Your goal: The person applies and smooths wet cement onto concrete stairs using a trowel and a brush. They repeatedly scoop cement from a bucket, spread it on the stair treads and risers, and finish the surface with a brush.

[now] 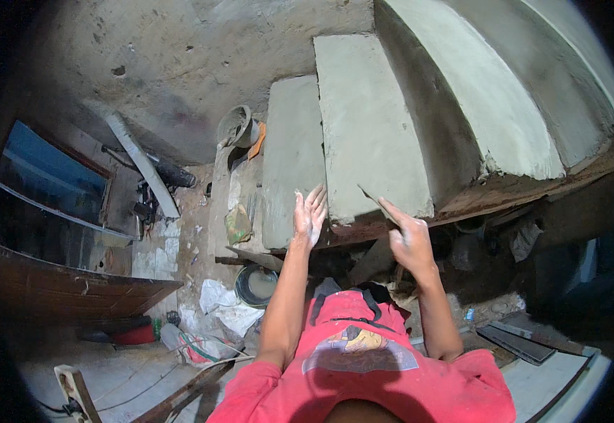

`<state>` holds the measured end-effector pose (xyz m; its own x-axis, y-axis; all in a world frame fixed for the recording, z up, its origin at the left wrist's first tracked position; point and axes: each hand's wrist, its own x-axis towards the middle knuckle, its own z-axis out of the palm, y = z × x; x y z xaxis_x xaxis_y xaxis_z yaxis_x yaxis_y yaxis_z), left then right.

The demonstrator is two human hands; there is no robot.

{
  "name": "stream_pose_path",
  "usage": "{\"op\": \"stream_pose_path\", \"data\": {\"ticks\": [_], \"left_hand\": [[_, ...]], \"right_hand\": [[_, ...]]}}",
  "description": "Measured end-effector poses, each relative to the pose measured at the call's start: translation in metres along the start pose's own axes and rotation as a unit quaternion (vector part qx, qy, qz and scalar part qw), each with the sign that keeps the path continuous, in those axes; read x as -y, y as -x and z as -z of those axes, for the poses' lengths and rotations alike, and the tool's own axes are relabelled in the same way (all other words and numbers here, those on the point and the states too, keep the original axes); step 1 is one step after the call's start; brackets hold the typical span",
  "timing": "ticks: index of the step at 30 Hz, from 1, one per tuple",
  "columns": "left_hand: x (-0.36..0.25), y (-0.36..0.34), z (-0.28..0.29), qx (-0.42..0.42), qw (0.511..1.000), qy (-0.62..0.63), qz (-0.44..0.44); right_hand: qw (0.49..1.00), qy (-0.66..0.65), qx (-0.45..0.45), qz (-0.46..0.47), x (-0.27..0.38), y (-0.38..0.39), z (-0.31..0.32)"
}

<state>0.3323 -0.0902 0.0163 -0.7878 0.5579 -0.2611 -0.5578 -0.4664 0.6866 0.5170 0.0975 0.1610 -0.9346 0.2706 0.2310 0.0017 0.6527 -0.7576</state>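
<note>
A flight of smoothly plastered steps rises to the right, with a pale tread (363,106) in front of me and a lower, greyer step (291,141) to its left. My left hand (309,215) is raised by the near end of these two, its whitened fingers stretched out and holding nothing. Wrapped round a thin trowel (371,200) is my right hand (411,243), with its index finger pointing along the tool. The trowel is seen nearly edge-on over the pale tread's near end; whether it touches the surface I cannot tell. Its handle is hidden in my fist.
A bucket (239,128) with grey mix stands at the far left of the steps, an orange piece (257,141) beside it. Nearer are a black bucket (256,283) and white sacks (231,307). A long board (142,163) leans left, near a glass-fronted cabinet (57,187).
</note>
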Motion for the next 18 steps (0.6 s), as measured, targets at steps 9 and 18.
{"op": "stream_pose_path", "data": {"ticks": [9, 18], "left_hand": [[0.001, 0.001, -0.004, -0.015, 1.000, 0.014, -0.022], [0.002, -0.014, 0.010, 0.017, 1.000, -0.001, -0.003]], "right_hand": [[0.935, 0.327, 0.008, 0.135, -0.047, -0.104, -0.087], [0.895, 0.412, 0.151, 0.086, -0.023, -0.111, -0.081]]}}
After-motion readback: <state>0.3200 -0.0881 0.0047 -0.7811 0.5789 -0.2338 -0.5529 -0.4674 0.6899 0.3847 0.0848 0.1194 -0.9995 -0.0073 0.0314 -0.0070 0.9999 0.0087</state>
